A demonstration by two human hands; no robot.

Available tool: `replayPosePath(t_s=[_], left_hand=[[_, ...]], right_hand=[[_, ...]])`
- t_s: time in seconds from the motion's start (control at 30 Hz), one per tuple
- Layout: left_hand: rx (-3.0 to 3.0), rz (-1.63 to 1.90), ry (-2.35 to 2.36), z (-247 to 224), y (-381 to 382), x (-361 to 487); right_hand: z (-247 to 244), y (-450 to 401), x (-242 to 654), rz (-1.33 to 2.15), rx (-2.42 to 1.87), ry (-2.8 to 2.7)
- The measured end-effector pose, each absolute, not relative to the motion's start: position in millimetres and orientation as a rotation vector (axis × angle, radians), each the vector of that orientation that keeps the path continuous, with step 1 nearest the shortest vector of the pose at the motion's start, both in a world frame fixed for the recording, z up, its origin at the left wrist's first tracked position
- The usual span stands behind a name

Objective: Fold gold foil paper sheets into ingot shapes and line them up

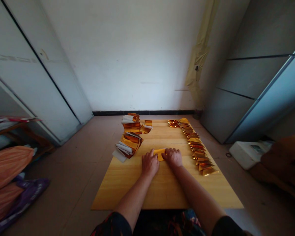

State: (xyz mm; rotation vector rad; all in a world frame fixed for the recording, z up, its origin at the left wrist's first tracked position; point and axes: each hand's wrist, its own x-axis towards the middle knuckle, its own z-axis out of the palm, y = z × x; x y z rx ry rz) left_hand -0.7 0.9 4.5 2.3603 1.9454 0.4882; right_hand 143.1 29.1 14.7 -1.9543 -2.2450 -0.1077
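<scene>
A small sheet of gold foil paper (pixel 160 154) lies on the wooden board between my two hands. My left hand (pixel 149 163) holds its left end, fingers bent and pressed down on it. At the other end, my right hand (pixel 173 157) has its fingers curled over the paper's edge; the fingertips are partly hidden. To the left sits a fanned stack of gold foil sheets (pixel 131 143) with white backs showing. A long row of folded gold paper pieces (pixel 198 150) runs down the board's right side.
The light wooden board (pixel 127 193) stands before a white wall (pixel 137 65). Another bundle of foil sheets (pixel 132 126) is at its far left corner. A grey refrigerator (pixel 236 95) and a white box (pixel 248 152) are on the right; white cabinets (pixel 39 72) and an orange bag (pixel 9 167) are left.
</scene>
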Motion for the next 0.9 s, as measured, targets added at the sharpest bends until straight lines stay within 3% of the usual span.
replayPosePath(t_s=[0.37, 0.9], left_hand=[[2.545, 0.534, 1.718, 13, -24, -14], [2.52, 0.525, 1.641, 1, -16, -16]], right_hand=[[1, -10, 150, -0.261, -1.815, -2.228], [-1, -7, 155, -0.067, -1.617, -2.125]])
